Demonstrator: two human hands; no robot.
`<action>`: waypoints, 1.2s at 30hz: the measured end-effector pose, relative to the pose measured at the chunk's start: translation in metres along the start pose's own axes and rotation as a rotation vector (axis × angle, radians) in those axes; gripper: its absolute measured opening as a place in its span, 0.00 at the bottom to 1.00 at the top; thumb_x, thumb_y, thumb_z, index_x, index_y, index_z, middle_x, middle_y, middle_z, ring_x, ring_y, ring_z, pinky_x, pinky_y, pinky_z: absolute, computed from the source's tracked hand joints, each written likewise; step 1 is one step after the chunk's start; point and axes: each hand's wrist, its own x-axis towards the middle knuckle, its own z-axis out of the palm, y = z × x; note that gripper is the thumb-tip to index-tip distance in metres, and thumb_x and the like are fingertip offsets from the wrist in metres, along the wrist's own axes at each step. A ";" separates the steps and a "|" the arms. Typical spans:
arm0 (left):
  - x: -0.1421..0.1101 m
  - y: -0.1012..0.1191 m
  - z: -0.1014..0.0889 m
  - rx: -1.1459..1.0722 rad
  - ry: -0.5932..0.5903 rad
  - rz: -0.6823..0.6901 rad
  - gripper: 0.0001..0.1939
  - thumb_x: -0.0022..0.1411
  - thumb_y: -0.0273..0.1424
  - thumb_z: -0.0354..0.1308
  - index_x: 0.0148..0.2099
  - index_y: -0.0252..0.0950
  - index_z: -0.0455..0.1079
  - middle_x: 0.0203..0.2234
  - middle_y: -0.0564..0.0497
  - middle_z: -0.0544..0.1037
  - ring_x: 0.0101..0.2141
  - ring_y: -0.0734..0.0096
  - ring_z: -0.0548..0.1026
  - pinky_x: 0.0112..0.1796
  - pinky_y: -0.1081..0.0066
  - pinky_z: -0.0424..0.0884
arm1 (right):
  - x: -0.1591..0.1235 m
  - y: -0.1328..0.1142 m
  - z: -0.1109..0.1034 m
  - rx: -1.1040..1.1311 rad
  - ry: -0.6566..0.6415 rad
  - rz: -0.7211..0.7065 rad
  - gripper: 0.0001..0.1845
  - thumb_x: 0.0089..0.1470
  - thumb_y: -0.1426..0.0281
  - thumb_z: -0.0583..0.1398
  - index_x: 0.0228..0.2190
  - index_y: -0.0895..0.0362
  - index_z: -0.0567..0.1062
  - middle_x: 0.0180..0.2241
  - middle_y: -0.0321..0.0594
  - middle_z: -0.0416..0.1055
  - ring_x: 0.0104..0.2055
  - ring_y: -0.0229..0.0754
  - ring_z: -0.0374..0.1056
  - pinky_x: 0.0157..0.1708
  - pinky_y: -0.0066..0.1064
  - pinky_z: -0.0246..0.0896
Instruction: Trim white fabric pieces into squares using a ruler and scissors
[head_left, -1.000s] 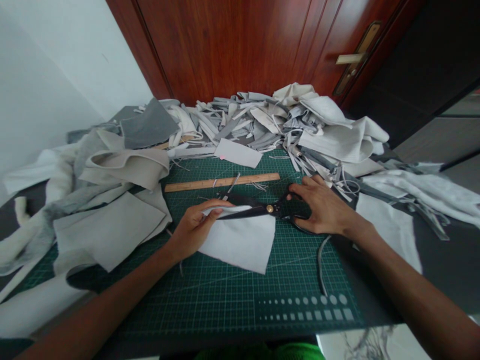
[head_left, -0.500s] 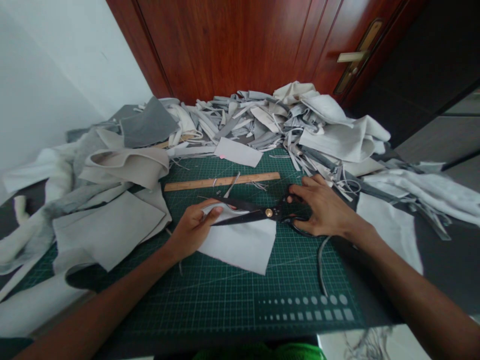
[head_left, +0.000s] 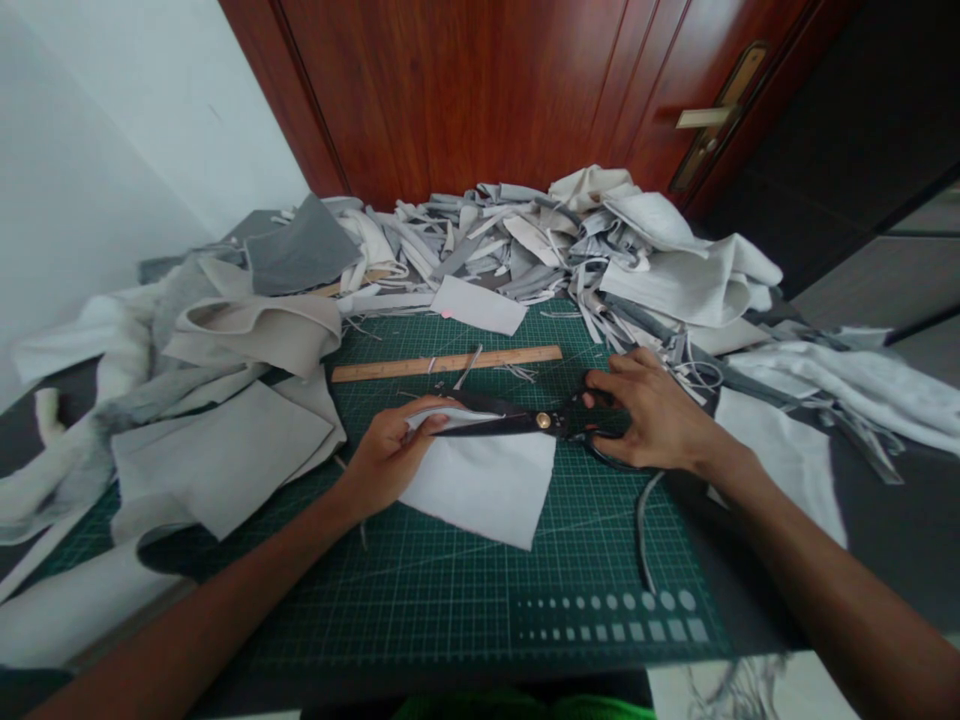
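Note:
My left hand (head_left: 396, 448) pinches the upper left edge of a pale grey-white fabric piece (head_left: 484, 487) between thumb and fingers. In my right hand (head_left: 656, 410) are black scissors (head_left: 544, 422), fingers through the handles and the blades pointing left. The blades lie along the fabric's top edge, slightly parted, with a narrow edge of cloth between them. Their tips reach close to my left thumb, and the far tip is partly hidden. Beneath everything is a green cutting mat (head_left: 442, 600) with grid lines.
A wooden ruler (head_left: 450, 363) lies just beyond the scissors, thin offcuts on it. Behind it is a small white rectangle (head_left: 480, 305). Heaped grey and cream scraps (head_left: 487, 235) line the back, with larger fabric pieces (head_left: 225, 450) at left and a white cloth (head_left: 780, 455) at right.
The scissor blades have come closer together along the fabric's top edge. My right hand has shifted very slightly right; my left hand keeps its pinch on the fabric.

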 end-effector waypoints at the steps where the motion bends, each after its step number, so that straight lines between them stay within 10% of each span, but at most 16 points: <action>1: 0.000 0.000 0.000 0.002 -0.004 0.002 0.14 0.71 0.38 0.56 0.42 0.37 0.79 0.37 0.50 0.84 0.35 0.66 0.80 0.34 0.73 0.72 | 0.000 0.000 0.000 -0.006 0.003 0.001 0.11 0.45 0.63 0.63 0.31 0.54 0.69 0.27 0.38 0.65 0.33 0.49 0.62 0.41 0.40 0.51; 11: -0.001 -0.002 0.001 -0.039 -0.012 -0.009 0.11 0.70 0.35 0.56 0.38 0.37 0.76 0.28 0.54 0.79 0.23 0.74 0.72 0.23 0.76 0.64 | 0.000 0.001 -0.002 0.000 0.035 0.003 0.09 0.45 0.64 0.63 0.25 0.53 0.68 0.24 0.35 0.63 0.29 0.44 0.59 0.39 0.39 0.49; 36: -0.001 0.001 -0.002 -0.002 -0.033 -0.015 0.17 0.71 0.39 0.54 0.47 0.33 0.79 0.33 0.50 0.83 0.30 0.69 0.77 0.29 0.75 0.69 | -0.002 0.005 0.002 0.004 -0.004 -0.011 0.09 0.48 0.64 0.62 0.22 0.52 0.69 0.21 0.36 0.72 0.25 0.43 0.58 0.36 0.38 0.48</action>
